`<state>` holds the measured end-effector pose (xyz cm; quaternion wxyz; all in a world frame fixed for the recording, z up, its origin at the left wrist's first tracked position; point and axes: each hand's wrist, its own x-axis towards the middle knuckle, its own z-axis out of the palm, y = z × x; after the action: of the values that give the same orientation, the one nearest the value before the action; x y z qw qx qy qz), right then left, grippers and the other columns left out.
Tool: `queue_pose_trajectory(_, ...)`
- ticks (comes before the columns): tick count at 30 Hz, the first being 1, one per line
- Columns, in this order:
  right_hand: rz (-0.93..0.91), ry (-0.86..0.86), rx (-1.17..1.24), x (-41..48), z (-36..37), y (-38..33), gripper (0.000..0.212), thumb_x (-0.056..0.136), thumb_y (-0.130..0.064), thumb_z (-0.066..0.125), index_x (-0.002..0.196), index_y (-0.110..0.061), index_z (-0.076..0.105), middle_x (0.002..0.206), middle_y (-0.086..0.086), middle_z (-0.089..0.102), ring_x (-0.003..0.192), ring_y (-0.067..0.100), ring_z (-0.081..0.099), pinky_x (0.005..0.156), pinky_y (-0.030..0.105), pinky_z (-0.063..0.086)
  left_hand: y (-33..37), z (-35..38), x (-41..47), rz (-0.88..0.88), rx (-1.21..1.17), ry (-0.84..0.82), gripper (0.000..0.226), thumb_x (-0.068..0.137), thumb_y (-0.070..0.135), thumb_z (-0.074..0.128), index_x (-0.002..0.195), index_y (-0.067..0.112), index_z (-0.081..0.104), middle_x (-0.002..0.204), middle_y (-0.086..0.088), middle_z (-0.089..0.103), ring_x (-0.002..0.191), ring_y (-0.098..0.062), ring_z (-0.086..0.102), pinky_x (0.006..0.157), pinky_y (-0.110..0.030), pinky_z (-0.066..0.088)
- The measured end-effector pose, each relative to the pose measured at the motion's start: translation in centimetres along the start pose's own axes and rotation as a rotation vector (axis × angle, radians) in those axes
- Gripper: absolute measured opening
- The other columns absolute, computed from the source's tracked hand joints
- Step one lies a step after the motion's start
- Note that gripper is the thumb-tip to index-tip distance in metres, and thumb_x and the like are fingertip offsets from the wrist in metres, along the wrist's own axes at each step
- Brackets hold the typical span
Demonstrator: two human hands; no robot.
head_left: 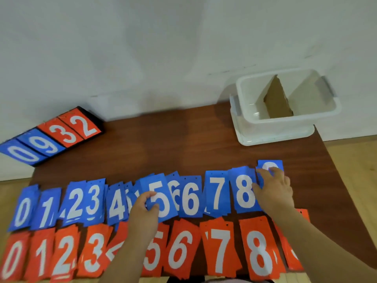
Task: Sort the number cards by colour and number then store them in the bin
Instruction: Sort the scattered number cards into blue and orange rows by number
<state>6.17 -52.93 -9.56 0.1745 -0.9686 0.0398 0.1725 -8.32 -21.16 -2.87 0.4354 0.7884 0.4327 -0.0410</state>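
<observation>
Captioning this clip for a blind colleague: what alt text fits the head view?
Two hands work over rows of number cards on a brown table: left hand grips the blue 5 card, right hand rests on the blue 9 card. A white bin sits behind.

A single head-worn wide-angle view looks forward and steeply down from close above the counter's (204,139) near edge, taking in its whole top, the far edge, and the wall (142,48) behind.
</observation>
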Motion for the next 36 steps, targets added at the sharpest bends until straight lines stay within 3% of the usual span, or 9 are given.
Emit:
queue_pose_trajectory(8,-0.270,-0.174,0.117,-6.5,4.8,-11.8,0.045,0.095,-0.035,0.063,0.139,-0.030,0.053,0.147,-0.004,0.040,0.134,0.019,0.041,0.108,0.036,0.044,-2.8,-4.3,4.8,0.011,-0.004,0.068,0.035,0.097,0.006,0.056,0.119,0.033,0.059,0.070,-0.009,0.059,0.040,-0.012,0.038,0.038,-0.026,0.033)
queue_pose_trajectory(13,-0.317,-0.235,0.102,-9.9,8.0,-16.6,0.044,0.096,-0.033,0.060,0.139,-0.032,0.051,0.147,-0.006,0.039,0.136,0.020,0.038,0.111,0.037,0.041,-5.4,-6.7,6.5,0.004,-0.018,0.014,0.035,0.096,0.005,0.055,0.120,0.029,0.060,0.094,-0.009,0.065,0.048,-0.013,0.047,0.038,-0.021,0.035)
queue_pose_trajectory(16,-0.316,-0.247,0.113,-11.3,9.2,-18.6,0.046,0.096,-0.031,0.061,0.140,-0.030,0.051,0.146,-0.006,0.040,0.137,0.019,0.037,0.112,0.039,0.041,-7.0,-7.7,7.6,0.011,-0.009,-0.027,0.034,0.096,0.006,0.056,0.119,0.031,0.060,0.098,-0.006,0.066,0.051,-0.011,0.050,0.039,-0.020,0.037)
queue_pose_trajectory(19,-0.290,-0.221,0.108,-12.1,9.8,-19.8,0.045,0.095,-0.030,0.062,0.139,-0.030,0.053,0.144,-0.006,0.043,0.135,0.017,0.040,0.111,0.037,0.042,-7.3,-7.6,8.4,0.140,0.033,-0.090,0.032,0.098,0.009,0.058,0.119,0.035,0.059,0.104,0.005,0.065,0.050,-0.008,0.053,0.043,-0.021,0.041)
queue_pose_trajectory(21,-0.254,-0.195,0.103,-12.6,9.9,-20.2,0.045,0.095,-0.029,0.063,0.139,-0.030,0.054,0.144,-0.007,0.044,0.135,0.017,0.041,0.110,0.035,0.043,-7.1,-6.9,8.9,0.257,0.068,-0.150,0.032,0.099,0.011,0.057,0.117,0.038,0.057,0.113,0.013,0.061,0.069,-0.013,0.064,0.054,-0.026,0.049)
queue_pose_trajectory(23,-0.215,-0.166,0.106,-13.0,9.8,-20.4,0.044,0.094,-0.027,0.064,0.137,-0.031,0.056,0.144,-0.006,0.045,0.137,0.019,0.040,0.110,0.036,0.043,-7.0,-5.9,9.6,0.339,0.156,-0.206,0.032,0.099,0.012,0.057,0.121,0.035,0.058,0.123,0.009,0.059,0.093,-0.021,0.066,0.068,-0.030,0.052)
queue_pose_trajectory(27,-0.151,-0.119,0.121,-13.4,9.1,-20.9,0.042,0.093,-0.025,0.064,0.134,-0.030,0.057,0.145,-0.004,0.045,0.137,0.020,0.041,0.107,0.040,0.046,-7.2,-4.9,10.2,0.399,0.513,-0.186,0.038,0.093,0.021,0.064,0.128,0.036,0.059,0.152,-0.001,0.038,0.133,-0.025,0.041,0.104,-0.042,0.046)
queue_pose_trajectory(29,-0.147,-0.099,0.122,-13.5,8.6,-21.3,0.043,0.093,-0.026,0.064,0.135,-0.027,0.056,0.144,-0.002,0.045,0.133,0.020,0.044,0.106,0.038,0.047,-7.1,-5.5,9.9,0.423,0.558,-0.136,0.041,0.091,0.029,0.068,0.130,0.036,0.057,0.158,-0.004,0.028,0.141,-0.028,0.032,0.110,-0.044,0.040)
queue_pose_trajectory(36,-0.173,-0.021,0.045,-15.1,6.6,-23.5,0.058,0.092,-0.041,0.063,0.146,-0.029,0.046,0.149,-0.001,0.042,0.135,0.023,0.041,0.107,0.042,0.044,-7.8,-10.7,8.9,0.517,0.649,-0.114,0.056,0.094,0.053,0.058,0.145,0.034,0.046,0.159,-0.001,0.027,0.146,-0.027,0.025,0.114,-0.046,0.034)
